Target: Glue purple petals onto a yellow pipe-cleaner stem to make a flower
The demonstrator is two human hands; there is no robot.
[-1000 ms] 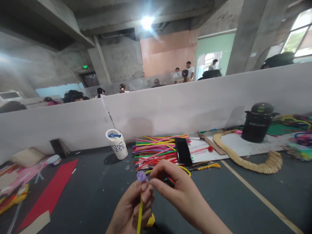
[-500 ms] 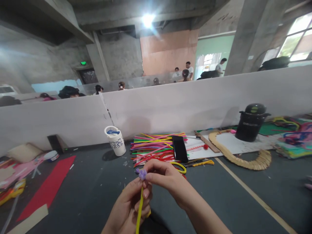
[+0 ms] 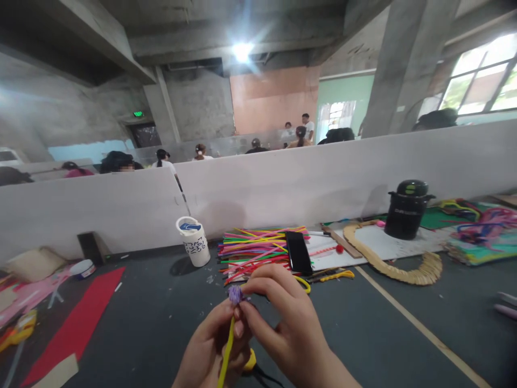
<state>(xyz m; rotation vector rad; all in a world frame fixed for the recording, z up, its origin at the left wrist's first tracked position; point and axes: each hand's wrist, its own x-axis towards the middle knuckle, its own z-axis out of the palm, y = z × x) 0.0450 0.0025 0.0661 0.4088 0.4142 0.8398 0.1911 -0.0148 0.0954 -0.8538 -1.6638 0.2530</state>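
My left hand (image 3: 216,339) is closed around a yellow pipe cleaner (image 3: 226,350) that hangs down between thumb and fingers. At its upper end sits a small bunched piece of purple pipe cleaner (image 3: 235,295), just above my left fingertips. From the right, the thumb and index finger of my right hand (image 3: 283,312) pinch the side of this purple piece; its other fingers are curled. Below my hands lies a yellow object with a black cord (image 3: 251,360), mostly hidden. Past my fingers is a pile of coloured pipe cleaners (image 3: 250,250) with a black phone (image 3: 299,252) on it.
A white cup with dark writing (image 3: 196,249) stands left of the pile. At left lie a red sheet (image 3: 76,323) and a small white tub (image 3: 83,269). To the right are a curved tan cardboard piece (image 3: 379,264) and a black lidded container (image 3: 407,213). A white partition (image 3: 274,186) runs behind.
My right hand has turned and its fingers have opened out somewhat, still at the purple piece. The purple piece looks rotated. The whole view has tilted up slightly.
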